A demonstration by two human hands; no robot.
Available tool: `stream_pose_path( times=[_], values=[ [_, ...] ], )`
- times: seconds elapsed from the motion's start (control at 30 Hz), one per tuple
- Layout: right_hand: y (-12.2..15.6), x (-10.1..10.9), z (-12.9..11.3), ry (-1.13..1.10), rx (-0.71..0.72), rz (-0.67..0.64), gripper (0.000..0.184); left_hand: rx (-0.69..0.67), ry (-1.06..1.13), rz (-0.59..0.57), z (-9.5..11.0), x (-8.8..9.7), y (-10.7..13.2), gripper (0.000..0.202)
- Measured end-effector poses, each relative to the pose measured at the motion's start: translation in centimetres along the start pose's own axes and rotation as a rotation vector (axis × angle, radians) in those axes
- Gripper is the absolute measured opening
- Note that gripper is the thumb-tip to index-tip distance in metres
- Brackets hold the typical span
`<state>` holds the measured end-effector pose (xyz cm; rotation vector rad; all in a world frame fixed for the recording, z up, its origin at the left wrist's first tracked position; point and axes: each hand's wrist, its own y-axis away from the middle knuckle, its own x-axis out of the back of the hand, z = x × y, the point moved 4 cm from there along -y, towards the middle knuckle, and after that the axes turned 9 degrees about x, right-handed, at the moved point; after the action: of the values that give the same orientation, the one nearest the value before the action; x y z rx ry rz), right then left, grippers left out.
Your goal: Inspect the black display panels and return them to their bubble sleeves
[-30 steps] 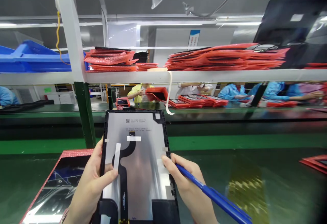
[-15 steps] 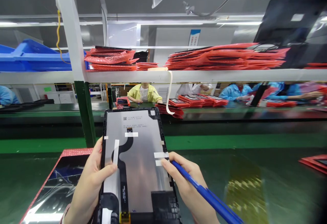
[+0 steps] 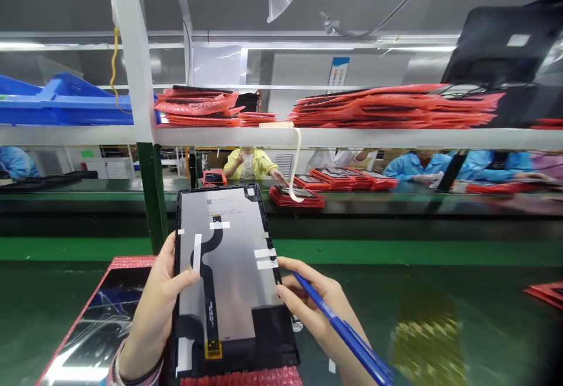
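Observation:
A tablet screen panel is tilted up in front of me, its silver back toward me. A black ribbon cable and several white tape strips lie on it. My left hand grips its left side, thumb pressed on the back beside a tape strip. My right hand is closed around a blue pen that slants down to the right. That hand's thumb and index fingertips are at the panel's right edge; whether they pinch it I cannot tell.
On the left lies another dark glossy screen on red bubble wrap. A yellowish transparent sheet lies at right. Stacks of red sleeves fill the shelf above, beside a blue bin. Co-workers sit across the line.
The panel has moved slightly left and up, showing its lower edge and red bubble wrap beneath. My right thumb has slid from the panel's back to its edge. The camera view has shifted a little.

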<state>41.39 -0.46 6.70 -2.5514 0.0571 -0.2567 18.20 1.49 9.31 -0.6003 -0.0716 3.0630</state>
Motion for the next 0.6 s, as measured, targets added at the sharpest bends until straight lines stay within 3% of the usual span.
stream_pose_path(
  times=[0.33,0.5,0.6],
  values=[
    [0.29,-0.22,-0.12,0.167,0.029,0.110,0.037,-0.025,-0.018,0.024,0.29,-0.52,0.65,0.067],
    [0.32,-0.08,0.16,0.050,-0.011,0.134,0.036,-0.028,-0.014,0.035,0.32,-0.41,0.59,0.069],
    [0.27,-0.23,0.07,-0.157,-0.061,0.102,0.034,-0.009,-0.018,0.011,0.27,-0.10,0.44,0.068]
  ],
)
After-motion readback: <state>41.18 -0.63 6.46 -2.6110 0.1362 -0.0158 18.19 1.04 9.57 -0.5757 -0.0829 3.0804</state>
